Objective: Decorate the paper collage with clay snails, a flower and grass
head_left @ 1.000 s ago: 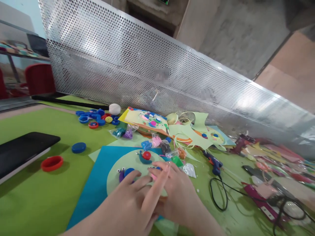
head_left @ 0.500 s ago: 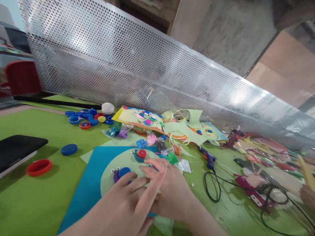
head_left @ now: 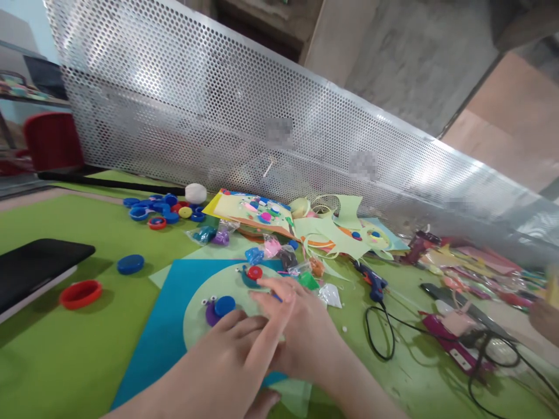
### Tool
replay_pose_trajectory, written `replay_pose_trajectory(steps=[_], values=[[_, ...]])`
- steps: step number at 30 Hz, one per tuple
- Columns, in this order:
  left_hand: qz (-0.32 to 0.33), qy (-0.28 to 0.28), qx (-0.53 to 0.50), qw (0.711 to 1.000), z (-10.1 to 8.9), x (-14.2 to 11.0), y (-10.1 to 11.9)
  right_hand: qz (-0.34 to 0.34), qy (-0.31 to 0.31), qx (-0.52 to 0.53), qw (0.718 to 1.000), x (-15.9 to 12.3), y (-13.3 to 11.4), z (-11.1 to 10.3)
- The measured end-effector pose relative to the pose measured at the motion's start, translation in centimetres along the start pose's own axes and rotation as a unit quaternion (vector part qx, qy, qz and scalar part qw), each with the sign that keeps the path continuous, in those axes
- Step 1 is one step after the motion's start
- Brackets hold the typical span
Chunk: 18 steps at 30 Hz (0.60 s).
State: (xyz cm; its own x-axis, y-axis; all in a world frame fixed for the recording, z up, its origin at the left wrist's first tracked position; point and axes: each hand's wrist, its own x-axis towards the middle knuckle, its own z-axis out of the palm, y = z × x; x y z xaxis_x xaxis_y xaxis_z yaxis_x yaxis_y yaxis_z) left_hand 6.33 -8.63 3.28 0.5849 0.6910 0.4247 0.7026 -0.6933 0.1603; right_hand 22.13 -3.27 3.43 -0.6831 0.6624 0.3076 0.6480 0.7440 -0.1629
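My left hand (head_left: 240, 349) is over a blue card (head_left: 151, 331) bearing a round pale-green paper (head_left: 196, 320). Its index finger stretches across my right hand, while the other fingers bend inward; what they close on is hidden. My right hand (head_left: 305, 320) crosses from the other side with its upper fingers stretched out to the left, the lower ones covered. Just beyond the left knuckles sits a purple snail figure (head_left: 211, 314) with googly eyes and a blue bottle cap (head_left: 225, 306) as shell. A teal snail figure (head_left: 248, 279) with a red cap (head_left: 255, 272) is near my right fingertips.
Bagged coloured clay (head_left: 271, 247) lies behind the card. A glue gun (head_left: 371, 279) and its cord lie right. Left are a black phone-like device (head_left: 43, 262), a red ring (head_left: 81, 294), a blue cap (head_left: 130, 264) and piled caps (head_left: 157, 206). A perforated metal screen (head_left: 174, 105) stands behind.
The view has shifted slightly, so things appear a little further right. My left fingers have drawn in and bent more, uncovering more of the purple snail. My right hand stays nearly where it was.
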Motion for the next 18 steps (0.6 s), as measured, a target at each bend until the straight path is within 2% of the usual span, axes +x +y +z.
replay_pose_trajectory(steps=[2,6,11,16,18], values=[[-0.003,-0.004,-0.002,1.0,0.08,-0.1,-0.1,-0.008,-0.006,0.013,1.0,-0.08,0.16,-0.18],[-0.007,0.022,0.005,1.0,0.17,-0.15,-0.25,0.031,-0.004,-0.005,1.0,-0.17,0.59,-0.58],[-0.002,-0.029,0.018,0.999,0.38,0.03,0.16,-0.023,-0.009,-0.012,1.0,0.06,0.24,-0.3],[0.029,0.008,0.045,0.999,0.42,0.32,0.19,0.015,0.014,-0.019,1.0,0.05,0.18,-0.23],[0.025,-0.018,0.049,0.998,0.36,0.43,0.22,-0.008,0.008,-0.03,0.999,0.13,0.09,-0.25]])
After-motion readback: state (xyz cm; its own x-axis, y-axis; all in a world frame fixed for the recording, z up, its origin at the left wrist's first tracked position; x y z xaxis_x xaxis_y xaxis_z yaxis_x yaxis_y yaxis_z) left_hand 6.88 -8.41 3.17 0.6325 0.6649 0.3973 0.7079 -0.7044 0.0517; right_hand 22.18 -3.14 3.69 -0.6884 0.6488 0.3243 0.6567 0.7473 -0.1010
